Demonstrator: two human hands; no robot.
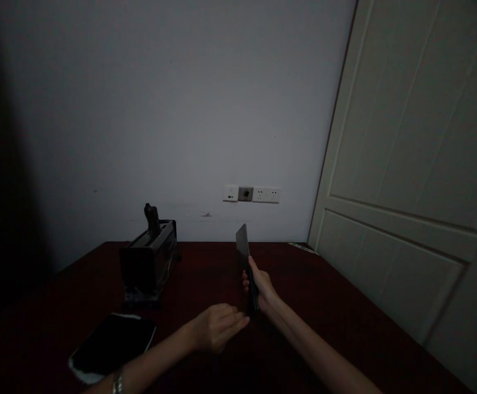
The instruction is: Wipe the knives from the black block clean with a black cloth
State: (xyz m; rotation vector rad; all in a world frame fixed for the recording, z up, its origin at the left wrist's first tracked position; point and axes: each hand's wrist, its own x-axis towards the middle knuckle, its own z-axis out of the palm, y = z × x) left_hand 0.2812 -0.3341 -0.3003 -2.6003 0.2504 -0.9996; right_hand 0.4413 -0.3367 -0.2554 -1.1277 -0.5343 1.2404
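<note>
The right hand [259, 284] grasps a cleaver [243, 242], handle [254, 298] partly hidden; whether the left hand [219, 327] holds anything is unclear.

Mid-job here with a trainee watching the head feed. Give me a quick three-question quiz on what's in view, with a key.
1. Multiple choice: As the picture shows it, where does the slotted block stand relative to the knife?
A) To its right
B) To its left
C) Directly beneath it

2. True or false: The right hand grips the knife by its handle, blade upward.

3. Fill in: A black handle-shaped piece sticks up from the ____ of the block.

Key:
1. B
2. True; the left hand's fingertips are by the handle's lower end, but whether they touch it is unclear.
3. top
</note>
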